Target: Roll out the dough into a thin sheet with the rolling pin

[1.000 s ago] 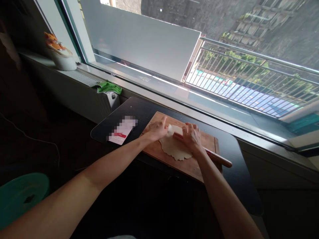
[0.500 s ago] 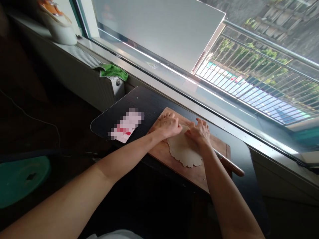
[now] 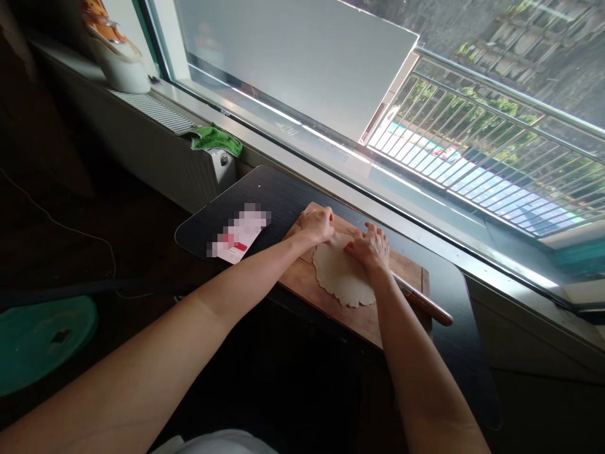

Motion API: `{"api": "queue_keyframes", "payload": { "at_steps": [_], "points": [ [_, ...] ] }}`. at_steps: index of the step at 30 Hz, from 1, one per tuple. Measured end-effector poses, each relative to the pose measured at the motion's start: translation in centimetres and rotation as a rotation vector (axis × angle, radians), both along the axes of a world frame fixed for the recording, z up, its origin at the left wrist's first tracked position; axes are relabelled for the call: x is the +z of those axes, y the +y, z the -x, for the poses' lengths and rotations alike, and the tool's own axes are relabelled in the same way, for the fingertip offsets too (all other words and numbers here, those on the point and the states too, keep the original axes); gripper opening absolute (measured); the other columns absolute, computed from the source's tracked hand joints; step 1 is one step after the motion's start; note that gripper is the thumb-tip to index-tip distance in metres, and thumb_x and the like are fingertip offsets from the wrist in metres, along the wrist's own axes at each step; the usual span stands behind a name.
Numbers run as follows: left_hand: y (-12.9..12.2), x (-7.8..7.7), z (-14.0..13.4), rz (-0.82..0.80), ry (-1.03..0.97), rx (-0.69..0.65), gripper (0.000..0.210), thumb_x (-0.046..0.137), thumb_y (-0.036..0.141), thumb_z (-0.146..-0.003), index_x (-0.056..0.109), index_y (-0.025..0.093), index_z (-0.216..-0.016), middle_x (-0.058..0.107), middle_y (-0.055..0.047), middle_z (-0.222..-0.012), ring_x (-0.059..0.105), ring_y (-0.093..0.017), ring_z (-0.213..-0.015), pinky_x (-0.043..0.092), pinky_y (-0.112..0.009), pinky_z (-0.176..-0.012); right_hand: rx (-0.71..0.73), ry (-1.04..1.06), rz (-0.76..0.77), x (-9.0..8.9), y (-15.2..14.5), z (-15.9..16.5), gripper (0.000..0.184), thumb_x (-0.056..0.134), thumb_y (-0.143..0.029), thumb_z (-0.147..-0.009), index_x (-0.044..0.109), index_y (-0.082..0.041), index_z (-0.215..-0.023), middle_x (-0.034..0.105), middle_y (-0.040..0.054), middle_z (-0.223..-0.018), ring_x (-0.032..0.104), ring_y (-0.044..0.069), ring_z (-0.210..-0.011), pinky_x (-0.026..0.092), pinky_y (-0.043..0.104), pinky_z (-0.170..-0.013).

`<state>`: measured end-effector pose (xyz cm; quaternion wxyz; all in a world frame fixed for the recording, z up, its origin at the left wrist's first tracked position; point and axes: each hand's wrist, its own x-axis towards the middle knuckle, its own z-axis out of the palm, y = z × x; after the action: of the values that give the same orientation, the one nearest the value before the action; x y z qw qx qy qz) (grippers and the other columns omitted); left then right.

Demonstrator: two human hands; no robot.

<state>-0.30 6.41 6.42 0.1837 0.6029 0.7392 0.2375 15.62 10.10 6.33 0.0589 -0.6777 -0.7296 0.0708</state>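
Observation:
A thin, pale sheet of dough (image 3: 343, 274) with a ragged near edge lies on a wooden cutting board (image 3: 302, 275). At the dough's far left edge, my left hand (image 3: 317, 225) is closed, its fingers curled down and its grip partly hidden. My right hand (image 3: 372, 246) is at the far right edge, thumb on the dough and bent fingers over the rim; its fingertips are partly hidden. Beside my right forearm lies a knife (image 3: 431, 304) with a brown handle, its blade mostly covered by the arm.
The board rests on a black table (image 3: 255, 189) against the window ledge. A pink-and-white packet (image 3: 239, 236), partly blurred out, lies on the left side. A green cloth (image 3: 215, 140) hangs on the radiator (image 3: 189, 167). At lower left is a green stool (image 3: 45, 340).
Both hands stay at the dough's far edge; the left has turned slightly, its fingers more curled. The view has shifted a little, so board and knife appear slightly further left.

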Motion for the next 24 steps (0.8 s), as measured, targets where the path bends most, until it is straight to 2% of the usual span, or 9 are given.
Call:
{"api": "queue_keyframes", "payload": {
  "at_steps": [2, 4, 7, 12, 14, 16, 19, 21, 24],
  "points": [
    [-0.7, -0.7, 0.4, -0.133, 0.13, -0.033, 0.022, 0.056, 0.011, -0.089, 0.07, 0.018, -0.104, 0.073, -0.011, -0.114, 0.061, -0.029, -0.117, 0.043, -0.044, -0.099, -0.044, 0.069, 0.018, 0.6, -0.2, 0.4, 0.058, 0.033, -0.036, -0.098, 0.044, -0.017, -0.151, 0.048, 0.0168, -0.152, 0.044, 0.033, -0.138, 0.037, 0.051, -0.114],
    [-2.1, -1.4, 0.5, -0.249, 0.223, -0.177, 0.022, 0.051, 0.014, -0.094, 0.072, 0.018, -0.098, 0.071, -0.012, -0.115, 0.059, -0.029, -0.116, 0.042, -0.046, -0.099, -0.046, 0.1, 0.015, 0.9, -0.5, 0.6, 0.058, 0.033, -0.035, -0.098, 0.045, -0.016, -0.151, 0.048, 0.0174, -0.152, 0.043, 0.033, -0.139, 0.035, 0.052, -0.115],
    [-4.8, -2.4, 0.5, -0.287, 0.287, -0.332, 0.026, 0.047, 0.025, -0.099, 0.072, 0.017, -0.101, 0.07, -0.012, -0.116, 0.059, -0.029, -0.111, 0.04, -0.049, -0.1, -0.034, 0.085, 0.027, 0.8, -1.9, 0.5, 0.058, 0.032, -0.035, -0.098, 0.047, -0.017, -0.15, 0.05, 0.0174, -0.151, 0.042, 0.033, -0.14, 0.035, 0.052, -0.115],
    [-8.0, -3.6, 1.0, -0.296, 0.27, -0.267, 0.028, 0.049, 0.028, -0.099, 0.068, 0.017, -0.116, 0.067, -0.012, -0.125, 0.054, -0.029, -0.118, 0.038, -0.047, -0.105, 0.134, 0.023, 0.037, -0.2, -3.4, -0.2, 0.056, 0.033, -0.038, -0.096, 0.051, -0.022, -0.147, 0.05, 0.0123, -0.152, 0.039, 0.032, -0.142, 0.03, 0.053, -0.118],
    [-8.5, -3.7, 1.2, -0.305, 0.248, -0.265, 0.029, 0.051, 0.029, -0.098, 0.067, 0.018, -0.121, 0.065, -0.012, -0.126, 0.053, -0.029, -0.12, 0.036, -0.046, -0.108, 0.128, 0.011, 0.014, -0.1, -1.7, -0.1, 0.057, 0.034, -0.038, -0.095, 0.051, -0.021, -0.148, 0.048, 0.013, -0.154, 0.037, 0.032, -0.143, 0.028, 0.054, -0.119],
    [-8.7, -3.7, 1.3, -0.32, 0.246, -0.281, 0.031, 0.055, 0.031, -0.097, 0.066, 0.021, -0.125, 0.062, -0.011, -0.129, 0.052, -0.029, -0.121, 0.033, -0.048, -0.111, 0.051, -0.002, -0.014, 0.2, 1.0, 0.2, 0.059, 0.035, -0.037, -0.095, 0.049, -0.016, -0.148, 0.046, 0.0157, -0.154, 0.035, 0.033, -0.144, 0.027, 0.053, -0.119],
    [-8.9, -3.5, 1.3, -0.339, 0.266, -0.34, 0.024, 0.056, 0.033, -0.098, 0.07, 0.026, -0.116, 0.062, -0.009, -0.125, 0.053, -0.028, -0.117, 0.029, -0.05, -0.114, -0.022, -0.019, -0.062, 0.5, 3.5, 0.5, 0.058, 0.038, -0.032, -0.094, 0.048, -0.012, -0.148, 0.045, 0.0189, -0.152, 0.036, 0.034, -0.143, 0.029, 0.052, -0.118],
    [-9.1, -3.4, 1.3, -0.332, 0.263, -0.349, 0.02, 0.056, 0.033, -0.098, 0.073, 0.025, -0.106, 0.064, -0.007, -0.115, 0.054, -0.026, -0.11, 0.028, -0.051, -0.114, 0.028, -0.015, -0.074, 0.0, 2.6, 0.3, 0.056, 0.038, -0.031, -0.095, 0.048, -0.014, -0.147, 0.047, 0.0182, -0.15, 0.039, 0.033, -0.141, 0.033, 0.052, -0.115],
    [-9.2, -3.3, 1.3, -0.327, 0.218, -0.337, 0.019, 0.059, 0.033, -0.097, 0.074, 0.022, -0.102, 0.064, -0.008, -0.108, 0.055, -0.026, -0.105, 0.032, -0.049, -0.111, 0.178, -0.018, -0.094, -1.2, -1.3, -0.6, 0.051, 0.035, -0.033, -0.097, 0.052, -0.022, -0.144, 0.052, 0.0123, -0.148, 0.04, 0.031, -0.14, 0.035, 0.051, -0.114]
  ]
}}
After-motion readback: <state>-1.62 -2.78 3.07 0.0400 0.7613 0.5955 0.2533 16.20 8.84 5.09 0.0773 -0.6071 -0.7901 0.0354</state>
